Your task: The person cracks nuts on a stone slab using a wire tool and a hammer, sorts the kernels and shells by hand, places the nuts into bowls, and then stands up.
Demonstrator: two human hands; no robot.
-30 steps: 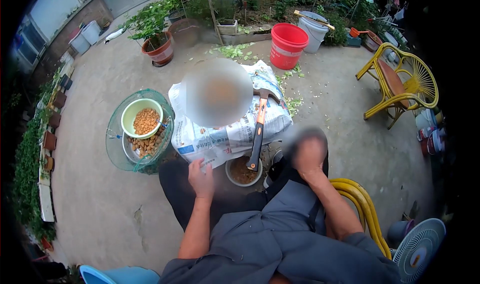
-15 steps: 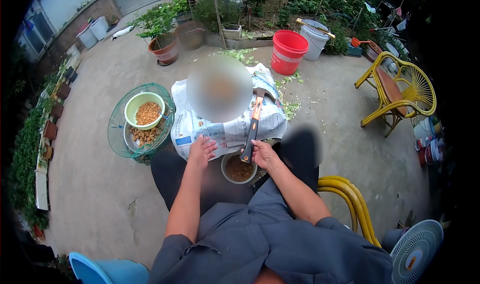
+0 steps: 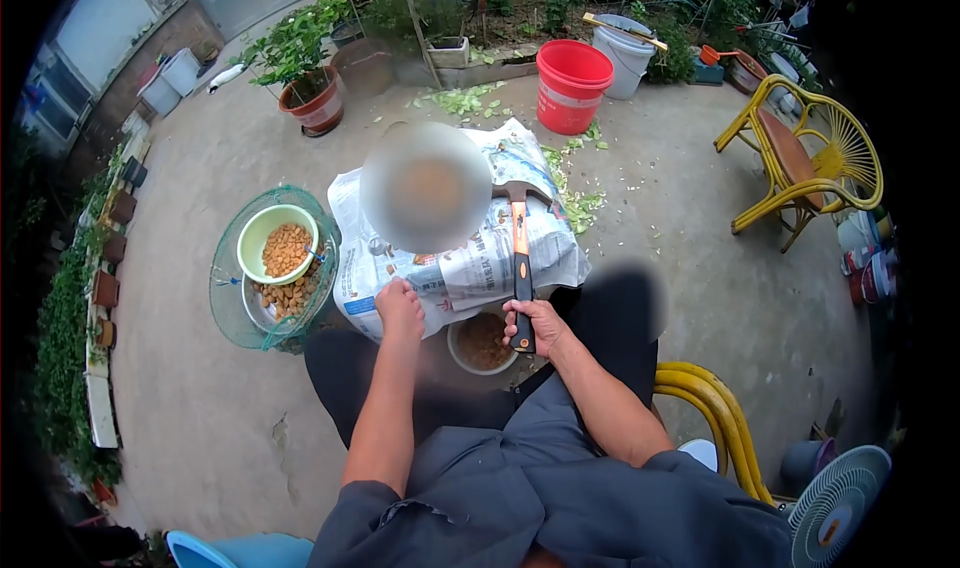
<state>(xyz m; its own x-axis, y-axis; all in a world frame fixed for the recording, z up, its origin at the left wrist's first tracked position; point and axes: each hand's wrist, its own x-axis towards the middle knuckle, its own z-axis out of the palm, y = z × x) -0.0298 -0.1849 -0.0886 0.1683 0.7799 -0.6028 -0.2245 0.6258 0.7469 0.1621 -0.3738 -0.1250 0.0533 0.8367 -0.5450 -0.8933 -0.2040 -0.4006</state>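
Note:
My right hand (image 3: 536,326) is wrapped round the black lower handle of a hammer (image 3: 521,258), whose head lies over the newspaper (image 3: 470,273). At the paper's near left edge, my left hand (image 3: 400,310) has its fingers curled; whether they pinch anything is too small to tell. A round blurred patch hides what sits on the newspaper's far left part. Under the near edge, between my legs, stands a bowl (image 3: 483,344) of brown bits. To the left, a green mesh basket (image 3: 228,298) holds a pale green bowl (image 3: 250,257) of orange-brown kernels above a dish of brown nuts.
A red bucket (image 3: 572,103) and a white bucket (image 3: 622,63) stand beyond the newspaper. On the right are a yellow cane chair (image 3: 795,173) and a fan (image 3: 838,508). A potted plant (image 3: 318,113) stands back left, a blue tub (image 3: 240,551) near left.
My right hand has come from my right knee to the hammer and closed round its handle. My left hand's fingers, spread before, have curled at the newspaper's edge.

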